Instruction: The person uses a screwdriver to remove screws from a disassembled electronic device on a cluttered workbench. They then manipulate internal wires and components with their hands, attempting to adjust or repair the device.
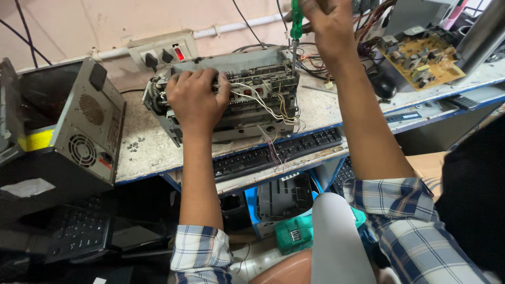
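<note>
The opened printer chassis sits on the workbench, far from the person, above a black keyboard. The left hand clamps down over its top left side, steadying it. The right hand grips a green-handled screwdriver upright, shaft pointing down at the chassis's far right corner. This looks like a screw being worked; next comes keeping the tip seated and turning. The tip and screw are too small to make out, and the right hand's fingers are cut off at the top edge.
</note>
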